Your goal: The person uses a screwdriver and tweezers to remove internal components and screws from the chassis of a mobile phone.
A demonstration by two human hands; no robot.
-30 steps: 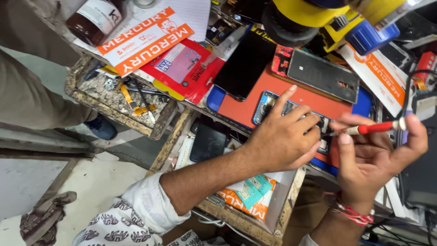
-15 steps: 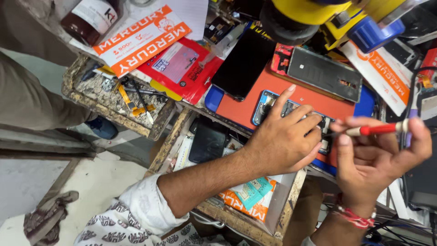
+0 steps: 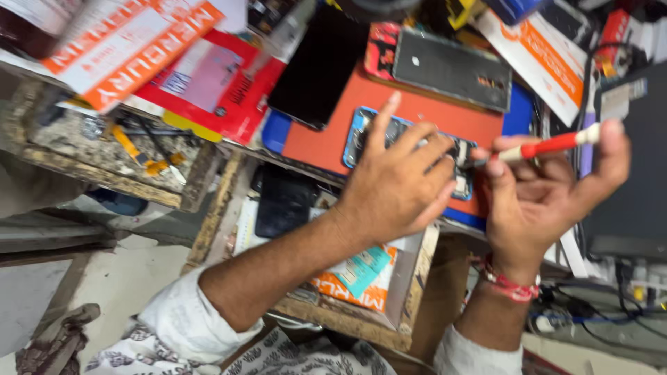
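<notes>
opened phone (image 3: 410,142) under left hand (image 3: 396,187); right hand (image 3: 535,198) grips red screwdriver (image 3: 549,146).

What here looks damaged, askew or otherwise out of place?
The blue-cased opened phone under the left hand lies with its insides bare on the orange mat. Orange-and-white cardboard boxes lie askew, overlapping. The right hand holds a red-handled screwdriver at the phone.

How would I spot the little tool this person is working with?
Find the orange-red mat in the middle of the cluttered bench, where a blue-edged opened phone lies under the left hand. Just right of it, the right hand pinches a slim screwdriver. Its red handle and white cap set it apart.
</notes>
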